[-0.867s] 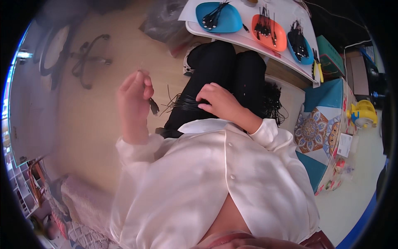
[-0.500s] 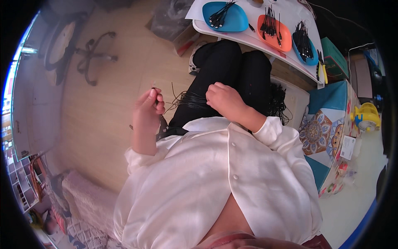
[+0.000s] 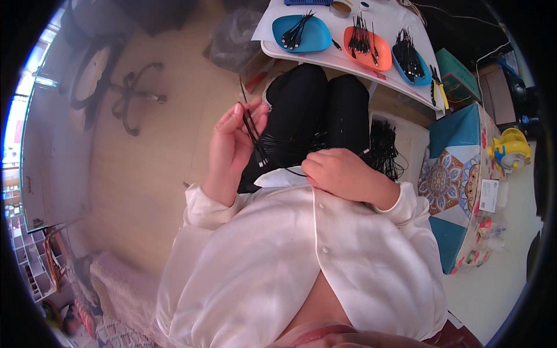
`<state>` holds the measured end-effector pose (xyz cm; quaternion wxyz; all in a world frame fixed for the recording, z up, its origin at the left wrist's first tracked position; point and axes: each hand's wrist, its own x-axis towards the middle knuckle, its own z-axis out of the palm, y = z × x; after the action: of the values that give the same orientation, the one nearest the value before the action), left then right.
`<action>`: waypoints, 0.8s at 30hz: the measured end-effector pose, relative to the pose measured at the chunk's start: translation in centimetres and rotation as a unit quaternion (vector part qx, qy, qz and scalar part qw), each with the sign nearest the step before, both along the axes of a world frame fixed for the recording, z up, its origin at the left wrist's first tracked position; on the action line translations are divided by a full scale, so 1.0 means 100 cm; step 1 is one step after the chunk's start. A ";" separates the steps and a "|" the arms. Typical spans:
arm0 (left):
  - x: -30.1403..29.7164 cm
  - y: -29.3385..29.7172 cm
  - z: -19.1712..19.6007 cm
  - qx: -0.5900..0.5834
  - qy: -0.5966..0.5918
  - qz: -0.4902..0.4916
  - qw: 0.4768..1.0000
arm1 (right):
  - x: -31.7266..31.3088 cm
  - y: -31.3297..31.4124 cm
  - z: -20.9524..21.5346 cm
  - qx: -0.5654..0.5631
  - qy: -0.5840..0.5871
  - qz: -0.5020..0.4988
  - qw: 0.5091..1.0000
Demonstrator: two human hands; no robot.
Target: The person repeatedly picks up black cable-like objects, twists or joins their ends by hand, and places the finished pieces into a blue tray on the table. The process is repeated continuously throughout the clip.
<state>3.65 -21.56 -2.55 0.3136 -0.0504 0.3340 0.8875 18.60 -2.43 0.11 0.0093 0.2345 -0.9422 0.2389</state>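
My left hand [image 3: 229,139] is raised over my lap, its fingers closed on a few thin black cables [image 3: 253,134]. One end of them sticks up above the fingertips, and small plugs with pale metal tips hang below. My right hand [image 3: 339,174] is curled near my waist. A thin black cable [image 3: 290,171] curves from the hanging plugs to its fingertips, which hide the end. A bundle of black cables [image 3: 287,148] lies across my thighs between the two hands. Another small pale-tipped plug [image 3: 366,151] shows just beyond my right hand.
A white table [image 3: 325,56] ahead carries a blue tray [image 3: 318,42], an orange tray [image 3: 380,47] and another blue tray [image 3: 425,74], all with black cables. More cables [image 3: 383,148] lie right of my legs. Yellow-handled pliers [image 3: 441,93] sit at the table's right edge.
My left hand has moved right and slightly forward, and cables with plugs now show hanging from it. My right hand has come back toward my waist and a little right.
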 end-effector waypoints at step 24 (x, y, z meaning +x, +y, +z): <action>0.043 0.063 0.044 -0.071 0.261 -0.096 0.958 | -0.028 0.035 0.055 -0.485 0.030 -0.262 0.834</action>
<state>7.97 -15.30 1.88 0.2947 0.1933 0.4701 0.8092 15.85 1.12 5.62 0.2129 -0.0490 -0.7307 0.6468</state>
